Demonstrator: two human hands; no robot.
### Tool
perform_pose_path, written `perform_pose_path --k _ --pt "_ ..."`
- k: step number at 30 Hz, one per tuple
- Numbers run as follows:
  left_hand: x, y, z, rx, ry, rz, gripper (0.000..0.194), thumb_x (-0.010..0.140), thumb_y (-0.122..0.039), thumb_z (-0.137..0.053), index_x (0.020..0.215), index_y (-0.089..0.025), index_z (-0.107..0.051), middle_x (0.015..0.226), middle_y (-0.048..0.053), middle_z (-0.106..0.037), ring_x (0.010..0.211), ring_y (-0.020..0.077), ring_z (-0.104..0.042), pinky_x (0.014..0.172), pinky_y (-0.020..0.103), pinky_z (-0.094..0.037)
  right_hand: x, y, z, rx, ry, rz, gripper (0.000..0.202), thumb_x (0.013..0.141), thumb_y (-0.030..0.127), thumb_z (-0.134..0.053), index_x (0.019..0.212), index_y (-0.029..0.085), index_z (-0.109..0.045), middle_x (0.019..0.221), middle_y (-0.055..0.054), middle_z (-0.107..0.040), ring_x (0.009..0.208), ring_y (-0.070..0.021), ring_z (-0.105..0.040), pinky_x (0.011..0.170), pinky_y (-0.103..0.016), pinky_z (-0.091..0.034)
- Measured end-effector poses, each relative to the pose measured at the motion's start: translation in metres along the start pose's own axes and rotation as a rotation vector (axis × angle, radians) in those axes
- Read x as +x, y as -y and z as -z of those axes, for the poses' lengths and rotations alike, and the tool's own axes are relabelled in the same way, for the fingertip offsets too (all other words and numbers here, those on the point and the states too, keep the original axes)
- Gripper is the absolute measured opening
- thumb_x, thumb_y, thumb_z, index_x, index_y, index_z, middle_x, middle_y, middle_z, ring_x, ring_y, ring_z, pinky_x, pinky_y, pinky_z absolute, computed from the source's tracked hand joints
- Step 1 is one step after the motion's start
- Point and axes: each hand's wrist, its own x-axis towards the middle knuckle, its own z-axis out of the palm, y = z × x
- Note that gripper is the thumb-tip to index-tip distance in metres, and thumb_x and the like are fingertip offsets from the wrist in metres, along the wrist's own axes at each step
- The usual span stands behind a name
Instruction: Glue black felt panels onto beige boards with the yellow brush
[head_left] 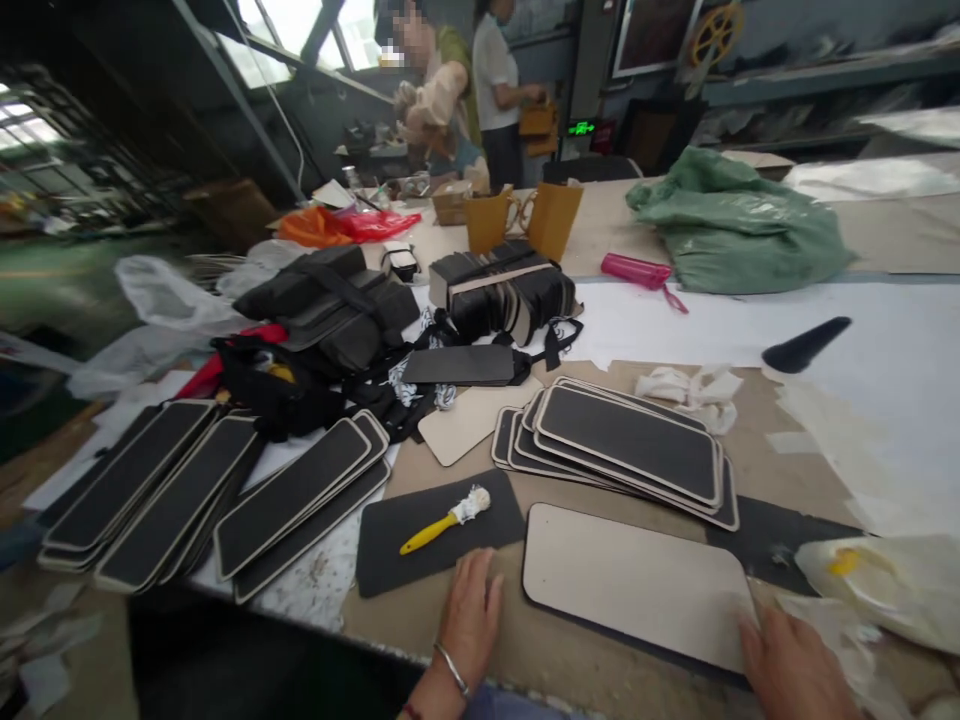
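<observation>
My left hand (472, 610), with a silver bangle at its wrist, lies on the brown paper with no object in it, fingers spread a little. Beyond its fingertips, a yellow-handled brush (448, 520) with white-coated bristles rests on a black panel (375, 560). To the right lies a beige rounded panel (637, 580) with a dark edge. At that panel's right end is my right hand (799, 660), its fingers blurred against the corner. Behind is a stack of black panels with pale rims (626, 440).
More rimmed black panels (292, 495) are piled at left. Tied black bundles (502, 290), a green bag (750, 225) and a pink pouch (636, 270) stand farther back. A plastic-covered bowl (885, 585) sits at right. Two people are beyond the table.
</observation>
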Motion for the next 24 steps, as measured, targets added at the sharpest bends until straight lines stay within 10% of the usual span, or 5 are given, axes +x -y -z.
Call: perform_pose_path --k 6,12,20,24 --pt "0.022 0.063 0.050 0.363 -0.175 0.049 0.029 0.083 -0.017 -0.038 0.105 -0.013 -0.057 0.102 0.016 -0.059 0.096 0.0290 -0.054 0.080 0.049 -0.046 0.007 0.046 0.011 0.268 -0.050 0.101 0.038 0.083 0.035 -0.030 0.095 0.011 -0.057 0.092 -0.019 -0.063 0.089 -0.0303 -0.058 0.084 -0.046 -0.045" --pt "0.029 0.079 0.052 0.257 -0.144 -0.064 0.025 0.085 -0.018 -0.034 0.094 -0.015 -0.057 0.089 0.011 -0.059 0.085 0.0240 -0.056 0.078 0.042 -0.049 -0.006 0.125 0.034 0.456 -0.065 0.248 0.027 0.090 0.033 -0.033 0.100 0.020 -0.053 0.094 -0.008 -0.062 0.091 -0.0208 -0.058 0.085 -0.037 -0.046" --pt "-0.002 0.016 0.048 -0.138 -0.069 -0.029 0.026 0.087 -0.029 -0.033 0.092 -0.022 -0.057 0.086 0.007 -0.066 0.085 0.0208 -0.064 0.078 0.033 -0.051 -0.024 0.218 0.084 0.446 -0.235 0.750 0.032 0.090 0.011 -0.029 0.113 0.015 -0.050 0.086 -0.008 -0.063 0.075 -0.0177 -0.059 0.065 -0.028 -0.051" --pt "0.000 -0.023 0.037 -0.276 0.061 0.121 0.024 0.084 -0.032 -0.035 0.085 -0.022 -0.057 0.085 0.009 -0.067 0.081 0.0229 -0.065 0.073 0.034 -0.052 -0.029 0.231 0.087 0.299 -0.302 0.777 0.033 0.087 0.009 -0.026 0.097 0.012 -0.057 0.070 -0.007 -0.060 0.060 -0.0209 -0.055 0.049 -0.033 -0.047"
